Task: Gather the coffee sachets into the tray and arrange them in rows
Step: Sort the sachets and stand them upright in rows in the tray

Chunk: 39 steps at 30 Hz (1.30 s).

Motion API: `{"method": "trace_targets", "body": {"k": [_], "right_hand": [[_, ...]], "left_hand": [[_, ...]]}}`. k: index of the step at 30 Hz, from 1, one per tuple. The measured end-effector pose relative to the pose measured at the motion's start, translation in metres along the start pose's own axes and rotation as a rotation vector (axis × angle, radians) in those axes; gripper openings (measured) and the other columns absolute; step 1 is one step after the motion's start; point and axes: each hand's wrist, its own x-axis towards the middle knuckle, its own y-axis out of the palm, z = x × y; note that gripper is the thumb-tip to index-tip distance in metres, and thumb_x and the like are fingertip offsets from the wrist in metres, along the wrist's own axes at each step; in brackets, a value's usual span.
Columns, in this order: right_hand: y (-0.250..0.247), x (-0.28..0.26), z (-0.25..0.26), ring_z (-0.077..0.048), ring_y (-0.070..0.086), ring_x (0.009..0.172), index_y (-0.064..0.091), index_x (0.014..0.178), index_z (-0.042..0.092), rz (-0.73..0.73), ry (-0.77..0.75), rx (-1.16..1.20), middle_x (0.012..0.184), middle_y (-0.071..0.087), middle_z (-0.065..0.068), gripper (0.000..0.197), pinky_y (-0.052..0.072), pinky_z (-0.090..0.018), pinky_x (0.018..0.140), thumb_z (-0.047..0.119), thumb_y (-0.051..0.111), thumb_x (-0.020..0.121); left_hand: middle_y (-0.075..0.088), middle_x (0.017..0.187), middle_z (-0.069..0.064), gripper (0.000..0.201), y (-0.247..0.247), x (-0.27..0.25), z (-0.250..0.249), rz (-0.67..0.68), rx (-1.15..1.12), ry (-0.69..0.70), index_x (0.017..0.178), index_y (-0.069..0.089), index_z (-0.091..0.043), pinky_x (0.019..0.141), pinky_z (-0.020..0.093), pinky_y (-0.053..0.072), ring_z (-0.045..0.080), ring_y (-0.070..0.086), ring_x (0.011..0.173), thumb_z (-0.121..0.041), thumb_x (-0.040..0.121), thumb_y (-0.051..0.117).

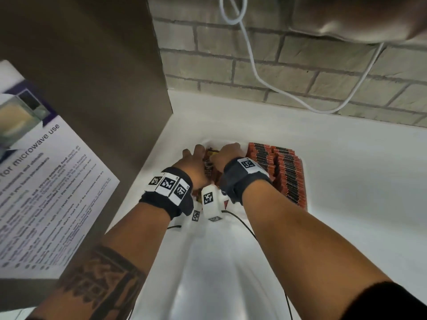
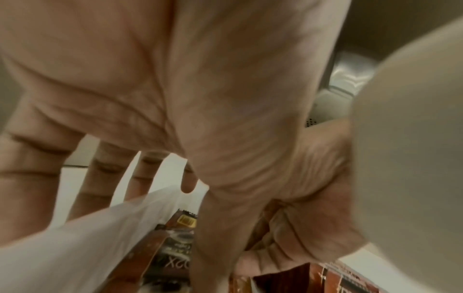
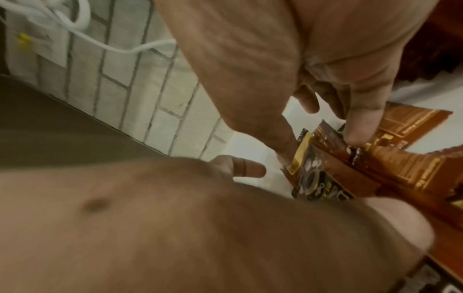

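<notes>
A white tray (image 1: 306,188) lies on the white counter. Its right part holds neat rows of orange-and-black coffee sachets (image 1: 284,172). Loose sachets (image 1: 210,162) lie in its left part, between my hands. My left hand (image 1: 194,155) has straight, spread fingers (image 2: 100,178) beyond the tray's white wall (image 2: 100,228), while its thumb lies against the loose sachets (image 2: 175,247). My right hand (image 1: 227,151) sits just right of it, thumb and fingertips (image 3: 360,123) pinching the ends of a few brown sachets (image 3: 338,168). The back of my left hand (image 3: 150,218) fills the right wrist view's foreground.
A brown cabinet side (image 1: 104,77) with a microwave-use notice (image 1: 46,181) stands close on the left. A brick wall (image 1: 277,72) with a hanging white cable (image 1: 265,82) runs behind the tray. A steel appliance (image 1: 358,17) overhangs at top right. White counter (image 1: 358,181) extends right.
</notes>
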Motion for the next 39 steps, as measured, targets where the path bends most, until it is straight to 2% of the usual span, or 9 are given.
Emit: {"method": "trace_targets", "body": {"k": [2, 6, 10, 14, 18, 28, 33, 36, 39], "right_hand": [[-0.001, 0.001, 0.005, -0.033, 0.058, 0.119, 0.055, 0.134, 0.004, 0.026, 0.016, 0.013, 0.133, 0.057, -0.016, 0.046, 0.047, -0.023, 0.070, 0.023, 0.062, 0.093], [-0.003, -0.002, 0.018, -0.034, 0.060, 0.117, 0.058, 0.129, 0.015, 0.042, 0.150, 0.055, 0.126, 0.062, -0.013, 0.041, 0.046, -0.030, 0.088, 0.028, 0.063, 0.090], [0.000, 0.004, 0.014, -0.026, 0.059, 0.088, 0.063, 0.121, 0.012, 0.065, 0.088, -0.146, 0.078, 0.053, -0.001, 0.034, 0.043, -0.027, 0.075, 0.031, 0.062, 0.092], [-0.011, 0.006, 0.013, -0.024, 0.064, 0.091, 0.063, 0.120, 0.011, 0.046, 0.081, 0.013, 0.095, 0.064, -0.006, 0.028, 0.050, -0.020, 0.064, 0.029, 0.054, 0.100], [-0.023, 0.005, 0.008, -0.030, 0.063, 0.116, 0.056, 0.137, 0.011, 0.030, 0.058, 0.188, 0.130, 0.063, -0.012, 0.040, 0.052, -0.031, 0.096, 0.025, 0.053, 0.100], [-0.032, 0.001, 0.000, -0.034, 0.073, 0.091, 0.064, 0.079, 0.020, -0.151, -0.018, 0.387, 0.099, 0.074, -0.015, 0.009, 0.062, -0.049, 0.076, 0.020, 0.073, 0.076], [-0.056, -0.003, 0.002, -0.027, 0.074, 0.081, 0.069, 0.089, 0.013, -0.239, -0.104, 0.390, 0.090, 0.075, -0.008, 0.014, 0.062, -0.046, 0.077, 0.021, 0.074, 0.078], [-0.070, -0.009, 0.001, -0.024, 0.075, 0.077, 0.069, 0.084, 0.019, -0.242, -0.135, 0.481, 0.085, 0.076, -0.004, 0.009, 0.063, -0.046, 0.074, 0.020, 0.076, 0.079], [-0.085, -0.026, -0.002, -0.026, 0.075, 0.086, 0.068, 0.096, 0.013, -0.157, -0.123, 0.686, 0.097, 0.076, -0.010, 0.015, 0.063, -0.042, 0.074, 0.012, 0.077, 0.085]], "left_hand": [[0.038, 0.134, 0.014, 0.082, 0.001, 0.003, 0.003, 0.010, 0.006, 0.018, 0.148, 0.021, -0.026, 0.095, 0.051, 0.052, 0.040, 0.060, 0.108, -0.040, 0.086, 0.072], [0.041, 0.135, 0.016, 0.073, 0.003, 0.009, 0.008, 0.020, -0.006, 0.047, 0.150, 0.021, -0.025, 0.095, 0.051, 0.051, 0.039, 0.060, 0.110, -0.034, 0.092, 0.064], [0.043, 0.136, 0.017, 0.072, 0.003, 0.013, 0.013, 0.015, 0.004, 0.083, 0.150, 0.021, -0.023, 0.095, 0.050, 0.052, 0.036, 0.061, 0.108, -0.027, 0.093, 0.065], [0.045, 0.135, 0.016, 0.087, 0.001, 0.012, 0.015, 0.021, -0.025, 0.106, 0.152, 0.020, -0.023, 0.095, 0.048, 0.053, 0.035, 0.062, 0.108, -0.032, 0.085, 0.075], [0.048, 0.134, 0.014, 0.106, 0.001, 0.013, 0.016, 0.033, -0.036, 0.112, 0.152, 0.013, -0.025, 0.093, 0.048, 0.054, 0.034, 0.062, 0.109, -0.032, 0.074, 0.085], [0.037, 0.151, 0.015, 0.127, -0.009, 0.009, 0.017, 0.061, -0.101, 0.092, 0.158, -0.004, -0.025, 0.103, 0.042, 0.046, 0.033, 0.050, 0.131, -0.043, 0.072, 0.088], [0.033, 0.155, 0.012, 0.129, -0.016, 0.007, 0.018, 0.080, -0.073, 0.067, 0.159, 0.000, -0.025, 0.107, 0.043, 0.044, 0.032, 0.045, 0.136, -0.048, 0.068, 0.089], [0.030, 0.156, 0.012, 0.113, -0.021, 0.005, 0.015, 0.068, -0.014, 0.041, 0.159, 0.011, -0.024, 0.103, 0.038, 0.045, 0.032, 0.046, 0.135, -0.047, 0.076, 0.084], [0.038, 0.150, 0.011, 0.064, -0.034, 0.001, 0.006, -0.156, -0.102, 0.115, 0.151, 0.036, -0.020, 0.093, 0.029, 0.043, 0.028, 0.053, 0.126, -0.029, 0.095, 0.065]]}}
